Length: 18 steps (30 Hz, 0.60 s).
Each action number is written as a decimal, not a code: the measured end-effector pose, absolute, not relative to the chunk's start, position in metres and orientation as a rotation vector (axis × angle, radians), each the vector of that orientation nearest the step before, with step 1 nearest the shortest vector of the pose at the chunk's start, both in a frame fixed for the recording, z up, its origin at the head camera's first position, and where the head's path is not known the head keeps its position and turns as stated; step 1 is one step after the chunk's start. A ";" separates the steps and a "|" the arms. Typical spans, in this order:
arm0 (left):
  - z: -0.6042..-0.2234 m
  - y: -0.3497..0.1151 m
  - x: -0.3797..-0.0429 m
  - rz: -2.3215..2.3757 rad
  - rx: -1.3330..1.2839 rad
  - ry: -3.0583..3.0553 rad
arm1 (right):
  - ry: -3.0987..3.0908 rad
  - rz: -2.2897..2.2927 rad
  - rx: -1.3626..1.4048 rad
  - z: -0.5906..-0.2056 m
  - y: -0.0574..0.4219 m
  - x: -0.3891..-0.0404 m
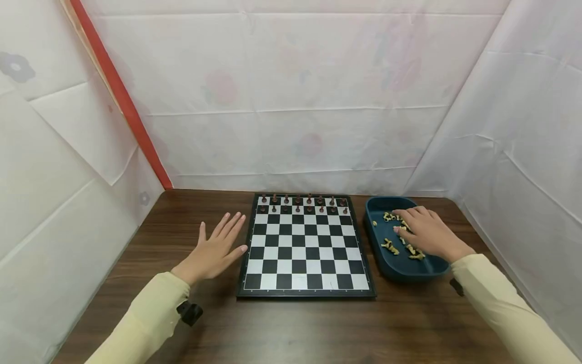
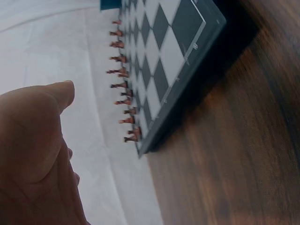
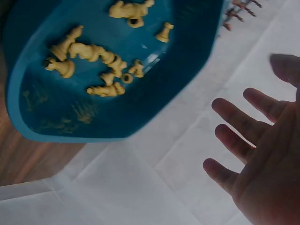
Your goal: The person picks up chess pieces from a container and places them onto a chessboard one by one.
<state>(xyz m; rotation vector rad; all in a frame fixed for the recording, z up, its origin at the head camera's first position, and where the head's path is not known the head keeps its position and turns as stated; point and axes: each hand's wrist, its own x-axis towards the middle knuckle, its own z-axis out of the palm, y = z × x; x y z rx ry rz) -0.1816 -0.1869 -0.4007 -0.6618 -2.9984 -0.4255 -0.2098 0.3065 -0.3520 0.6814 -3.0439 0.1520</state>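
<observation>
A black-and-white chessboard (image 1: pixel 298 252) lies in the middle of the table. Reddish-brown chess pieces (image 1: pixel 297 200) stand along its two far rows. Beside its left edge hovers my left hand (image 1: pixel 212 257), fingers straight and spread, holding nothing; its thumb shows at the left of the left wrist view. To the right of the board sits a dark teal tray (image 1: pixel 404 275) with several pale yellow chess pieces (image 1: pixel 390 246) lying scattered inside. My right hand (image 1: pixel 427 232) is over the tray, and the right wrist view shows its fingers (image 3: pixel 236 119) apart from one another with no piece between them.
The dark brown wooden table (image 1: pixel 291 328) extends in front of the board. White patterned sheeting (image 1: pixel 291 91) hangs behind and on both sides, with a red strip (image 1: pixel 123 96) at the left corner. Both wrists wear dark devices beneath pale yellow sleeves (image 1: pixel 150 311).
</observation>
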 end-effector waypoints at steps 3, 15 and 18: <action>-0.407 -0.187 -0.192 -0.450 -0.663 -3.024 | -3.064 0.114 0.696 -0.359 0.308 -0.216; -0.432 -0.179 -0.217 -0.500 -0.629 -3.091 | -3.081 0.025 0.758 -0.383 0.314 -0.230; -0.435 -0.177 -0.219 -0.498 -0.607 -3.113 | -3.092 -0.032 0.779 -0.388 0.313 -0.233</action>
